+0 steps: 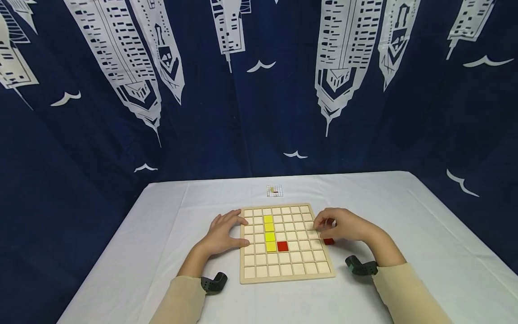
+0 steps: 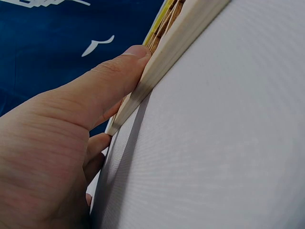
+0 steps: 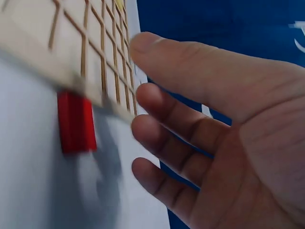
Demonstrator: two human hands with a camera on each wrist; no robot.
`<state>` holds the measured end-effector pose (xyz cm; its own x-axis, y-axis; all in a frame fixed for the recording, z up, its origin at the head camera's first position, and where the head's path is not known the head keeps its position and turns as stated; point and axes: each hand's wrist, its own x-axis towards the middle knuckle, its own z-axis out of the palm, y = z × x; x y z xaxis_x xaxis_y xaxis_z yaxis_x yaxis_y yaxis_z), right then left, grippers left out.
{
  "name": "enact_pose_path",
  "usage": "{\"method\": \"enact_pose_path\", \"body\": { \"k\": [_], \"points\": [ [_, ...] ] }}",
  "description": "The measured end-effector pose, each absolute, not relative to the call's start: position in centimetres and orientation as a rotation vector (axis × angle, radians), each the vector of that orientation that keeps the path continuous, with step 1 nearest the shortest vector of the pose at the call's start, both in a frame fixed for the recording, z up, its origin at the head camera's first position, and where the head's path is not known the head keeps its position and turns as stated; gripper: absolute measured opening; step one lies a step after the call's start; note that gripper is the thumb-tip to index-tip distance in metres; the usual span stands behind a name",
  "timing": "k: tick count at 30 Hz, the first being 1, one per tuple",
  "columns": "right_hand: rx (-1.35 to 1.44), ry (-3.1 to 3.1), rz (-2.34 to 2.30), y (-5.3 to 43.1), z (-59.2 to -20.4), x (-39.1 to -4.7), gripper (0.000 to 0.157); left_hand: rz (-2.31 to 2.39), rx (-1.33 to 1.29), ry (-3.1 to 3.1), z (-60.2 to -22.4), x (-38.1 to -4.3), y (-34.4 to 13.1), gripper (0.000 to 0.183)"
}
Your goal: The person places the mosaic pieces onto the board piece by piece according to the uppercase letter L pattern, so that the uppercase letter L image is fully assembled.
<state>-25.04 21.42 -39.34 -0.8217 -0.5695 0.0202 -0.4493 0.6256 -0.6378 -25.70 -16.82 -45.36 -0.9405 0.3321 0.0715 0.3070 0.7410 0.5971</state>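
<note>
A wooden grid board (image 1: pixel 288 280) lies on the table, its square cells framed by thin ridges. Several yellow square tiles (image 1: pixel 270 236) form a column left of its middle, and a red square tile (image 1: pixel 282 246) sits to the right of the lowest one. My left hand (image 1: pixel 224 234) rests at the board's left edge, thumb and fingers spread and touching the rim. Over the right edge hovers my right hand (image 1: pixel 341 225), fingers loosely bent and apart, nothing visible between them. Below it, a red piece (image 3: pixel 76 123) lies on the cloth against the board's right side.
A small card (image 1: pixel 274 191) printed with a coloured grid lies behind the board. White cloth covers the table (image 1: pixel 202 202). A dark blue curtain (image 1: pixel 243 112) with white building prints hangs behind it. Each wrist wears a black camera band (image 1: pixel 361 266).
</note>
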Motion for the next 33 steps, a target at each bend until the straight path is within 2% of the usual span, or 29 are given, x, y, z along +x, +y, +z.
{"method": "enact_pose_path", "body": {
  "k": [12,33],
  "points": [
    [-0.774,2.541,-0.987,23.9,-40.8,-26.1,0.028,0.985,0.533,2.892,-45.4,-25.6,-16.9,0.050],
    [-0.737,2.599,-0.889,23.6,-41.6,-26.0,0.030,0.967,0.525,2.905,-45.4,-25.7,-16.8,0.051]
  ]
}}
